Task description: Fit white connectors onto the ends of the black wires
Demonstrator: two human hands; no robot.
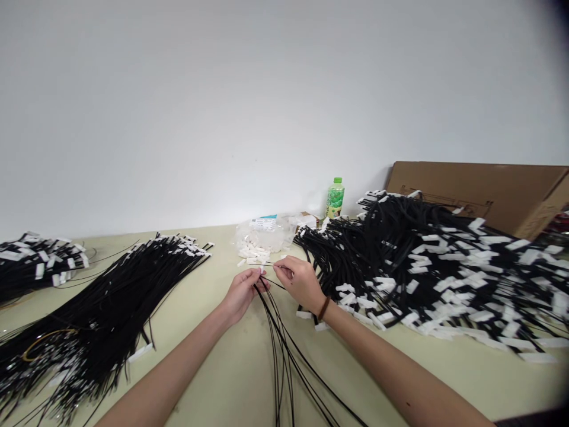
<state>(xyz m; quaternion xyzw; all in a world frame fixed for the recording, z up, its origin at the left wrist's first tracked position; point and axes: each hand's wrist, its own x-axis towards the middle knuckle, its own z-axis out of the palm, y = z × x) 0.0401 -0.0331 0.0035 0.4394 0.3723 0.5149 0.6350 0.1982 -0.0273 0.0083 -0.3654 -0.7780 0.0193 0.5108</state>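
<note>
My left hand (243,292) is closed round the upper end of several thin black cables (284,350), which run down toward the lower edge of the view. A small white connector (262,268) shows at its fingertips. To the right, my right hand (301,283) pinches a thin black wire (272,264) that reaches toward that connector. Just beyond the hands lie loose white connectors (254,254), spilling from a clear plastic bag (262,231) with a label. A brown band (324,308) circles the right wrist.
Left on the pale table (208,367) lie a long bundle of black cables (120,290) and another with white ends (40,261). A large cable heap (400,249) with white connectors covers the right side. Behind stand a green-capped bottle (335,198) and a cardboard box (480,193).
</note>
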